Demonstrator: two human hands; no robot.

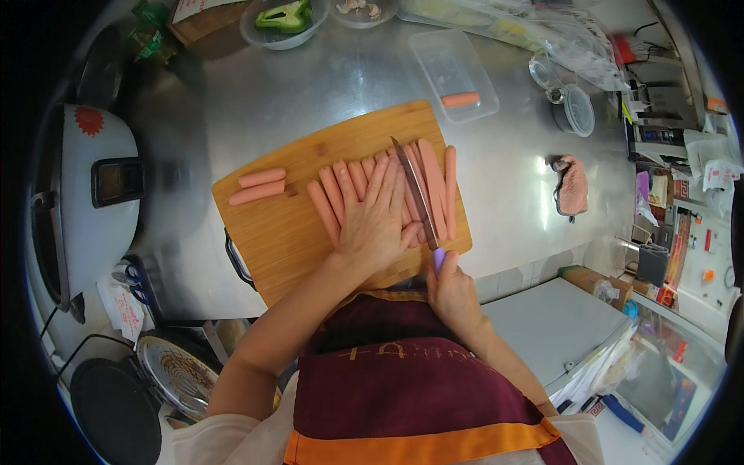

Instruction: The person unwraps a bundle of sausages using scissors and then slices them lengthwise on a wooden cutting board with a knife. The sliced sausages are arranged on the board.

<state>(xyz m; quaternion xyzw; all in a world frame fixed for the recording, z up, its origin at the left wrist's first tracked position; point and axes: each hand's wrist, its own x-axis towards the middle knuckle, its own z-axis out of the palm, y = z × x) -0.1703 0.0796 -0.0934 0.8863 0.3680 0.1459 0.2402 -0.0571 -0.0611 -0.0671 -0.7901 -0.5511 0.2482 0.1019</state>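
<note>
A row of long pink sausages (326,206) lies side by side on a wooden cutting board (279,244). My left hand (375,218) rests flat over the middle of the row, its fingers spread a little and its thumb towards the blade. In my right hand (452,285) is the purple handle of a kitchen knife (417,189). The blade lies along the sausages just right of my left hand; whether it is cutting into one, I cannot tell. Flat-faced sausage pieces (431,186) lie right of the blade. Two short sausage pieces (257,187) sit at the board's left.
Beyond the board stands a clear plastic container (430,64) with one sausage piece. Bowls hold green pepper (285,17) and garlic (359,9). A lidded plastic cup (572,110) and a pink cloth (571,186) are at right, a large white cooker (99,192) at left.
</note>
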